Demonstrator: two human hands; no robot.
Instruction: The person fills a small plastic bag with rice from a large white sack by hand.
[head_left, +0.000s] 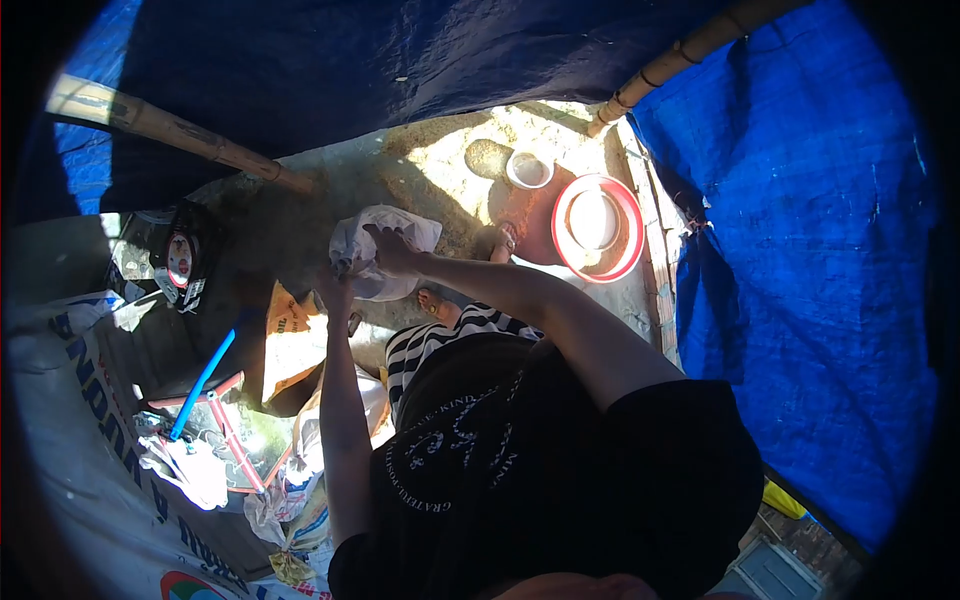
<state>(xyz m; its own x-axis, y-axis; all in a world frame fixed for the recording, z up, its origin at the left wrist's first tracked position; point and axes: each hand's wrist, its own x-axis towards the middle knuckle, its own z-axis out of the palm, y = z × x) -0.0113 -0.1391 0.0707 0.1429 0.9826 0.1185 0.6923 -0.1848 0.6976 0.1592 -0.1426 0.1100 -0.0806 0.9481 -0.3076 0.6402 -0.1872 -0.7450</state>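
A crumpled white plastic bag hangs in front of me, above the floor. My left hand is closed around its gathered edge on the left side. Across the front of the bag lies my right hand, its fingers spread and touching the plastic. What the bag contains is hidden. Past my right forearm, a red-rimmed basin with a pale round thing inside stands on the floor, and a small white bowl sits beside it.
Blue tarps hang around me, with bamboo poles at both sides. A dark appliance-like box, an orange-and-white sack, a blue stick and several plastic bags are on the left. Pale grainy material covers the floor ahead.
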